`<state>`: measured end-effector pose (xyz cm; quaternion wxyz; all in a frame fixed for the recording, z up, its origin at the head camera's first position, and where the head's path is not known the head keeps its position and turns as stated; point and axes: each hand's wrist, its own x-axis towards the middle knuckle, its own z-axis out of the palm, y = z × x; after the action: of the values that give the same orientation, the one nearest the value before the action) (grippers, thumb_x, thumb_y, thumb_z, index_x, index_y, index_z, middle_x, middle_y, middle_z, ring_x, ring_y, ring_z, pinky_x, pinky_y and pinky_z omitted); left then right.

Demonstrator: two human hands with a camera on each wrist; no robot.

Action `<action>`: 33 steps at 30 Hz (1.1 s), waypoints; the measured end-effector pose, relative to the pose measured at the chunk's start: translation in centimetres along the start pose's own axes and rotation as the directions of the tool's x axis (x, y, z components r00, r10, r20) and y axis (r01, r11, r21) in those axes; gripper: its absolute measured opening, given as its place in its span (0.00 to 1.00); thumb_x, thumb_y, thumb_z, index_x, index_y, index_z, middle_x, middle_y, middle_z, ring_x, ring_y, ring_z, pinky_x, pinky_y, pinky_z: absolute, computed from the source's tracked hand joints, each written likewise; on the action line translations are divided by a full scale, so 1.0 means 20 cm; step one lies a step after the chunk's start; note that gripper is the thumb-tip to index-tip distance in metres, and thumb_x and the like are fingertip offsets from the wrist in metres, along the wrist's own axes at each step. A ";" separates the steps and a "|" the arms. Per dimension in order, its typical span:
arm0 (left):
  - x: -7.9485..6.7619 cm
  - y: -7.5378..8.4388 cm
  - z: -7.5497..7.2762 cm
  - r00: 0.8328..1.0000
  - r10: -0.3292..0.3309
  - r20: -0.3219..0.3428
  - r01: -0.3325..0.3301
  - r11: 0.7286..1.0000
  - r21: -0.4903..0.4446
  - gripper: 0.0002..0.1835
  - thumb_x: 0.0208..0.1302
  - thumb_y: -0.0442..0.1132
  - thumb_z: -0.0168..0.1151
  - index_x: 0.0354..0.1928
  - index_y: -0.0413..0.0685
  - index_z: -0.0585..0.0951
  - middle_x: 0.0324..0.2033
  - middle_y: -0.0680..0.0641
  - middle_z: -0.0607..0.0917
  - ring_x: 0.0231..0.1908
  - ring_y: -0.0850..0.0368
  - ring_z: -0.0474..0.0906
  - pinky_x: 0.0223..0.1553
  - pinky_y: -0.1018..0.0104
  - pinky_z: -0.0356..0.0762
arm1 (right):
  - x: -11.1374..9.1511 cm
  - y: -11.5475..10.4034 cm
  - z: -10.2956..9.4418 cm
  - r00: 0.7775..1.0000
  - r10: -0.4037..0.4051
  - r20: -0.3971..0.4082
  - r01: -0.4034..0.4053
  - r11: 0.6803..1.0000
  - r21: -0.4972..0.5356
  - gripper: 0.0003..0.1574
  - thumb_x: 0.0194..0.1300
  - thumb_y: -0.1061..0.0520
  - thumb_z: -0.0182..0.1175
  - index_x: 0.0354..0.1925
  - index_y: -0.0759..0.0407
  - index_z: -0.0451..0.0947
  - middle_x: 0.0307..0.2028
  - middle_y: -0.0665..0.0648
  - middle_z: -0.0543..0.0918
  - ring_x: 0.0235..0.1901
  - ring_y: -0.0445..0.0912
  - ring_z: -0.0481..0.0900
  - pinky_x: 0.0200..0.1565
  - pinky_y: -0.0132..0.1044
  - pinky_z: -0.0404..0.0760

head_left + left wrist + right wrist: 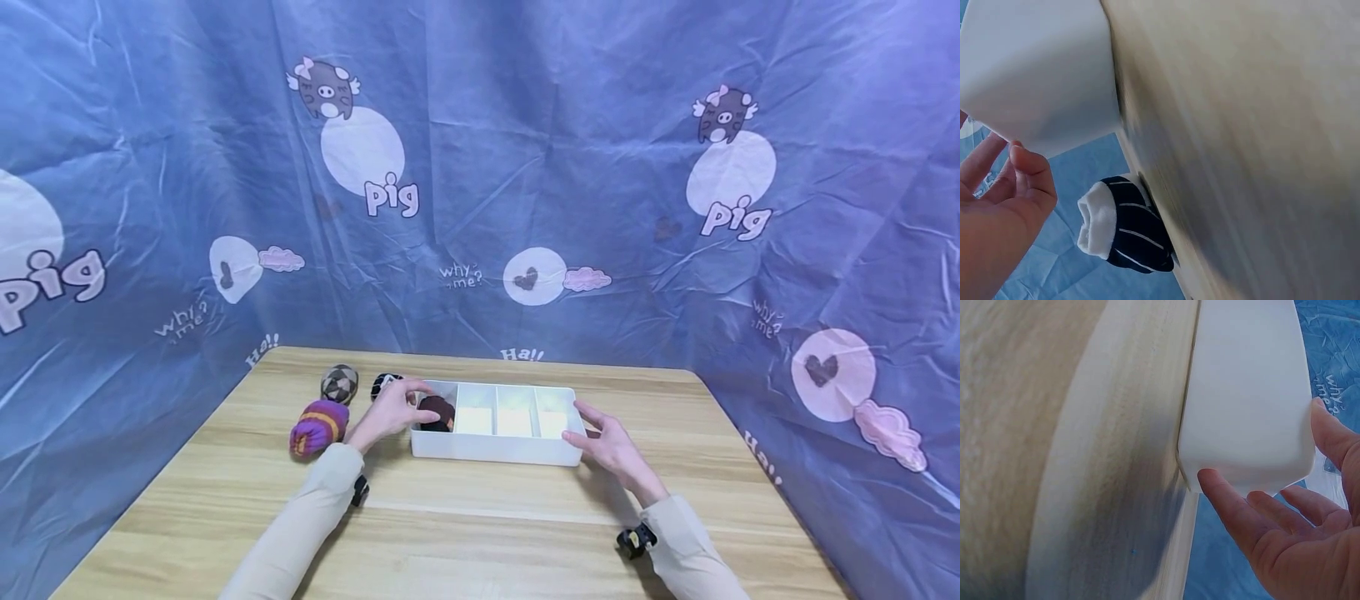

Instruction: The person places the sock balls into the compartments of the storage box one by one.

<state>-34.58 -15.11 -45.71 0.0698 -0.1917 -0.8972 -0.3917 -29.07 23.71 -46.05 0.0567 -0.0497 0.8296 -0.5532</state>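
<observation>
A white box [495, 450] with a row of several compartments stands on the table. In its leftmost compartment lies a dark brown rolled sock [444, 413]. My left hand [390, 412] is at that end, thumb over the sock and fingers at the far rim, holding the sock. In the left wrist view, the box wall hides the tips of some fingers. At the opposite end my right hand [611, 446] grips the box, its thumb over the near corner and its fingers against the end wall [1244, 412].
Left of the box lie a purple and orange rolled sock [318, 429], a grey and beige patterned one [340, 383] and a navy striped one with a white cuff [1132, 228]. The wooden table [480, 533] ends at a blue printed curtain [480, 167].
</observation>
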 end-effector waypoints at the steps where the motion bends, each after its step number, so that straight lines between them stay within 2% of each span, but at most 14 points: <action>1: 0.00 0.00 0.00 1.000 0.001 0.004 -0.001 1.000 -0.001 0.24 0.47 0.47 0.78 0.48 0.49 0.86 0.31 0.51 0.82 0.29 0.60 0.71 0.32 0.67 0.69 | 0.00 0.00 0.00 1.000 0.002 0.001 -0.002 1.000 0.003 0.51 0.63 0.54 0.66 0.75 0.63 0.51 0.74 0.69 0.53 0.65 0.69 0.65 0.56 0.44 0.79; 6: 0.00 0.00 -0.01 1.000 -0.006 0.010 0.007 1.000 -0.030 0.25 0.50 0.47 0.77 0.51 0.47 0.84 0.29 0.48 0.80 0.30 0.58 0.71 0.33 0.66 0.69 | 0.00 0.01 -0.01 1.000 0.015 -0.001 -0.015 0.999 0.031 0.51 0.63 0.55 0.66 0.75 0.63 0.51 0.75 0.68 0.52 0.66 0.68 0.65 0.56 0.44 0.79; 14: -0.04 0.01 -0.07 0.999 -0.038 -0.007 0.037 0.995 -0.089 0.26 0.52 0.46 0.76 0.53 0.48 0.83 0.39 0.44 0.85 0.43 0.51 0.80 0.43 0.60 0.78 | 0.00 0.01 -0.01 1.000 0.007 -0.012 -0.007 1.000 0.028 0.50 0.63 0.56 0.66 0.75 0.63 0.52 0.74 0.69 0.53 0.66 0.69 0.65 0.55 0.44 0.80; 19: -0.10 0.01 -0.13 0.999 -0.026 -0.019 0.024 0.994 -0.111 0.26 0.53 0.44 0.75 0.55 0.43 0.82 0.43 0.41 0.86 0.43 0.49 0.82 0.47 0.56 0.80 | 0.00 0.00 0.01 1.000 0.004 -0.008 -0.004 1.000 0.015 0.50 0.63 0.54 0.67 0.75 0.62 0.53 0.74 0.68 0.54 0.65 0.68 0.66 0.54 0.44 0.80; 22: -0.13 -0.01 -0.16 0.999 -0.022 -0.048 0.016 0.993 -0.119 0.25 0.54 0.40 0.74 0.54 0.40 0.81 0.45 0.37 0.86 0.41 0.49 0.83 0.44 0.60 0.80 | 0.01 -0.01 0.03 1.000 0.011 -0.003 -0.011 0.999 0.032 0.50 0.63 0.55 0.67 0.75 0.62 0.53 0.74 0.67 0.54 0.65 0.67 0.66 0.54 0.43 0.81; 27: -0.17 -0.05 -0.20 0.995 -0.045 -0.086 0.032 0.989 -0.146 0.25 0.55 0.40 0.74 0.53 0.38 0.81 0.42 0.35 0.87 0.41 0.50 0.84 0.40 0.70 0.78 | 0.01 0.00 0.03 1.000 0.015 -0.014 -0.015 0.999 0.031 0.49 0.63 0.57 0.66 0.74 0.63 0.53 0.74 0.68 0.55 0.65 0.68 0.67 0.53 0.43 0.81; 29: -0.18 -0.06 -0.22 0.994 -0.051 -0.100 0.035 0.987 -0.158 0.25 0.54 0.41 0.75 0.53 0.37 0.81 0.41 0.36 0.87 0.41 0.50 0.84 0.39 0.72 0.78 | 0.01 0.00 0.03 1.000 0.007 -0.006 -0.007 1.000 0.024 0.49 0.64 0.57 0.65 0.74 0.64 0.52 0.74 0.69 0.54 0.65 0.69 0.66 0.53 0.43 0.81; 33: -0.19 -0.08 -0.26 0.992 -0.052 -0.117 0.030 0.983 -0.183 0.26 0.53 0.40 0.75 0.53 0.35 0.81 0.43 0.35 0.86 0.41 0.50 0.84 0.38 0.73 0.78 | 0.01 0.00 0.01 1.000 0.018 0.003 -0.018 0.997 0.075 0.50 0.63 0.58 0.66 0.75 0.63 0.51 0.75 0.67 0.52 0.66 0.68 0.65 0.52 0.42 0.82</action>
<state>-31.92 -21.10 -44.30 0.0983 -0.1543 -0.8558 -0.4839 -29.18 23.44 -46.12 0.0646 -0.0408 0.8085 -0.5835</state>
